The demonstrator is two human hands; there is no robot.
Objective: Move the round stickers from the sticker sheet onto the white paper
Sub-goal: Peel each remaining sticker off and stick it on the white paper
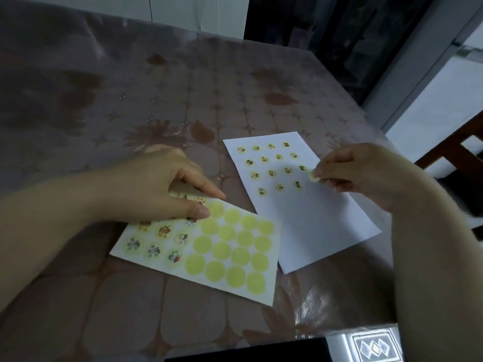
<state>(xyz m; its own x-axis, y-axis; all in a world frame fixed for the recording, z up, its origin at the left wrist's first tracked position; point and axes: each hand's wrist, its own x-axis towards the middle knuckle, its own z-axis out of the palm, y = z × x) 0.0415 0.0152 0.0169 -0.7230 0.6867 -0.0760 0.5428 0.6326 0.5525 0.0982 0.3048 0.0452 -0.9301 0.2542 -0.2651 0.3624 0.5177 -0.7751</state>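
The sticker sheet (209, 246) lies at the near middle of the table; its right part shows several bare yellow circles, its left part several picture stickers. My left hand (156, 186) presses on the sheet's upper left with straight fingers. The white paper (313, 231) lies to the right, tilted, with several round stickers in rows on its upper part. My right hand (366, 173) hovers over the paper's right edge and pinches a round sticker (313, 176) between thumb and fingertips, beside the third row.
A patterned brown tablecloth under clear plastic (183, 87) covers the table. The table's right edge runs near a wooden chair (454, 152). A dark strip and a tiled floor (373, 346) show beyond the near edge.
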